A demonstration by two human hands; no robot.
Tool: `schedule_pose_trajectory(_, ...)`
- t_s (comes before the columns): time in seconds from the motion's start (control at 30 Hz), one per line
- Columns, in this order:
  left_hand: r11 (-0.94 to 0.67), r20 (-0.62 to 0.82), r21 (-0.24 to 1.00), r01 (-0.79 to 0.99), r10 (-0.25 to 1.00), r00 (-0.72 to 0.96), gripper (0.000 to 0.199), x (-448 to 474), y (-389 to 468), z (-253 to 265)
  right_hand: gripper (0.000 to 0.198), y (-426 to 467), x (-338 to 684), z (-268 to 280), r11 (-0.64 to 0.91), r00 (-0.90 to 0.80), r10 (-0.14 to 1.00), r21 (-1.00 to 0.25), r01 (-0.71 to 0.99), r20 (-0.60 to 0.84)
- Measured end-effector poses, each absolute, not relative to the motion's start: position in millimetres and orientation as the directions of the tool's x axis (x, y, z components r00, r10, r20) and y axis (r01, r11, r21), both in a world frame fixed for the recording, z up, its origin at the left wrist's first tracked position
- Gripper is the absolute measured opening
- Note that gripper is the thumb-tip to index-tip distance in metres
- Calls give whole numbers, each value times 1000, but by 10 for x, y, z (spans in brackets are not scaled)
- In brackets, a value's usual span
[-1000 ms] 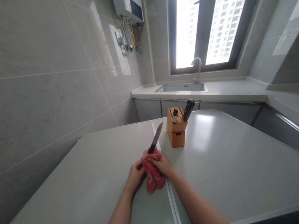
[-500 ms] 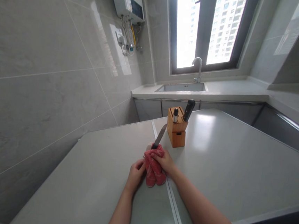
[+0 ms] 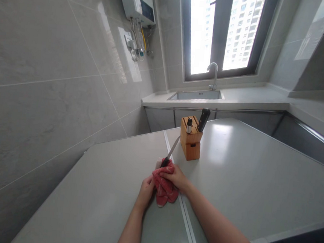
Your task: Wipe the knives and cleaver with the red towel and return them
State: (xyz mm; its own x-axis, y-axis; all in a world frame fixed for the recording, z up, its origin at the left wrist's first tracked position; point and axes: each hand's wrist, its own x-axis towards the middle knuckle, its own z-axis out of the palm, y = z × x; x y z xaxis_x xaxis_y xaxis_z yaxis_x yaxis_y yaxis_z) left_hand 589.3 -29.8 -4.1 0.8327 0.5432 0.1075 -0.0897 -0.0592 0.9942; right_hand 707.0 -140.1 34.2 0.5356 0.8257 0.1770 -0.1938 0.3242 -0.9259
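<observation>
A kitchen knife (image 3: 173, 148) points away from me, its blade tip beside the left face of the wooden knife block (image 3: 192, 151). Part of its black handle shows above a red towel (image 3: 166, 193); the rest runs under the cloth towards my left hand (image 3: 146, 191). The fingers of that hand are closed at the towel's left edge, around the covered handle end, though the exact grip is hidden. My right hand (image 3: 177, 177) pinches the towel from the right, thumb on top. Folds of cloth hang below both hands.
The block holds a black-handled knife (image 3: 204, 119) and another short-handled tool (image 3: 189, 125). Both stand on a pale table (image 3: 110, 192) with a seam down its middle. Behind are a counter, a sink (image 3: 196, 96), a faucet (image 3: 215, 75) and a window. Tiled wall rises at left.
The towel has slid down towards me along the knife, baring some of the black handle. My right hand has moved slightly left and down with it; the left has barely moved.
</observation>
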Motion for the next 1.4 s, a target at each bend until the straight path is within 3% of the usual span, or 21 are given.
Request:
schedule_pose_trajectory(0.23,-174,208,976,-130,577,790,42,5900,-353,74,34,-1391,7084,334,345,585,788,-924,-166,189)
schedule_pose_trajectory(0.53,-248,180,968,-37,587,789,40,5889,-328,48,49,-1355,7116,265,346,594,761,-938,-33,260)
schedule_pose_trajectory(0.63,-263,187,964,-23,619,763,44,5903,-335,42,44,-1344,7122,256,354,603,745,-935,9,287)
schedule_pose_trajectory(0.73,-303,216,953,-6,665,715,46,5913,-340,21,37,-1344,7124,267,377,635,719,-926,-12,284)
schedule_pose_trajectory(0.9,-341,253,940,17,729,636,46,5891,-366,19,41,-1370,7135,313,353,688,704,-928,-123,177)
schedule_pose_trajectory(1.03,-401,314,912,86,817,484,45,5839,-398,57,42,-1386,7153,320,364,694,707,-913,-187,139)
schedule_pose_trajectory(1.2,-403,380,902,155,912,154,46,5759,-361,115,45,-1383,7203,234,347,660,744,-904,-251,102)
schedule_pose_trajectory(1.3,-456,459,879,138,888,8,44,5707,-349,346,42,-1383,7227,186,325,635,767,-908,-263,90)
schedule_pose_trajectory(1.4,-596,604,791,140,797,-20,41,5663,-413,828,40,-1394,7232,181,330,608,786,-908,-257,113)
